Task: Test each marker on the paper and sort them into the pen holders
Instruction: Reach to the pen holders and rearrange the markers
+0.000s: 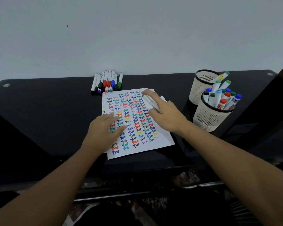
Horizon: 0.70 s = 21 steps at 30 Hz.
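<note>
From the head camera: a dark, smooth, faintly glossy tabletop (55, 111) runs up against a plain pale wall (137, 30), matte and bare but for one tiny dark speck. Round metal fittings glint at the two far corners of the top. Below the near edge, a mottled floor shows, blurred.

In the middle lies a white sheet of paper (137, 121), flat, slightly askew, with a second sheet's edge peeking out beneath it on the right. It is packed with rows of the word "Test" in black, red, green, blue, yellow and purple ink.

At the far edge, touching the wall, a row of markers (107, 82) lies side by side, slim white barrels with coloured caps pointing toward the paper.

To the right stand two pale, slotted, round pen holders with dark rims. The nearer pen holder (211, 118) is crowded with capped markers standing upright; the farther pen holder (200, 85), just behind it, holds a few that lean right.

The left hand (103, 129) presses flat on the paper, fingers straight and spread. The right hand (163, 110) hovers over the sheet's upper right, fingers curled round a white marker (149, 101) that points away to the upper left; its tip is too blurred to judge.
</note>
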{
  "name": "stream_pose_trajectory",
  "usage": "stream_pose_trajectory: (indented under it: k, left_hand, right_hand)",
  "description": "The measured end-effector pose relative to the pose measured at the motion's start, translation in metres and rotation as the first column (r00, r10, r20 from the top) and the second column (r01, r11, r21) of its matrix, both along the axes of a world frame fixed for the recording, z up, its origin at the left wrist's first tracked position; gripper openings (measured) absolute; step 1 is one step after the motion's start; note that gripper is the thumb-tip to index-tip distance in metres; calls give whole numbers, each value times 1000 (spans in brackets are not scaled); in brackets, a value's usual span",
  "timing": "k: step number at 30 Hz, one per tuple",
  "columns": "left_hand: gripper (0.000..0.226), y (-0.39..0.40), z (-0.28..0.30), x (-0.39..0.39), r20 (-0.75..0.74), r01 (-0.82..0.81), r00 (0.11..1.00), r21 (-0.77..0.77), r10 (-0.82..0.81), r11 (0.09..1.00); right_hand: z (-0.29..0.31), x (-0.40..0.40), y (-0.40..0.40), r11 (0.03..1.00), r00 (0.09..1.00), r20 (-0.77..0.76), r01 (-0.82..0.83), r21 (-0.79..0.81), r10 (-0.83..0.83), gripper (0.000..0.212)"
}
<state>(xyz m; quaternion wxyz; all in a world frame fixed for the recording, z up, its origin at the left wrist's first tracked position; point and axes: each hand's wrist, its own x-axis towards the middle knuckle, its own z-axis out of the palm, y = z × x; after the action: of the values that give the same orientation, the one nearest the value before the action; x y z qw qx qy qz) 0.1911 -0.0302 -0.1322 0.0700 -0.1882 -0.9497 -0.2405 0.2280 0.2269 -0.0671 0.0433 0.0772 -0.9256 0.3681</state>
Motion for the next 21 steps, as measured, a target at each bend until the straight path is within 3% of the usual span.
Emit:
stream_pose_trajectory:
  k: [6, 11, 16, 18, 21]
  left_hand:
    - [61, 0, 2, 1, 11, -7, 1000, -4, 7, 1000]
    - [60, 1, 3, 2, 13, -13, 1000, 2, 13, 1000]
    - [60, 2, 4, 2, 23, -17, 1000, 1, 17, 1000]
    - [60, 1, 3, 2, 28, -18, 999, -2, 18, 1000]
    - [59, 1, 3, 1, 28, -19, 999, -23, 20, 1000]
  right_hand:
    - [-2, 7, 4, 999, 999, -13, 45, 9, -45, 55]
    - [-1, 10, 5, 990, 997, 54, 68, -125, -62, 64]
    - [17, 5, 8, 975, 993, 53, 115, -188, -107, 40]
    - [24, 3, 11, 959, 994, 63, 102, -265, -89, 44]
    - [29, 0, 16, 969, 995, 32, 99, -225, -94, 49]
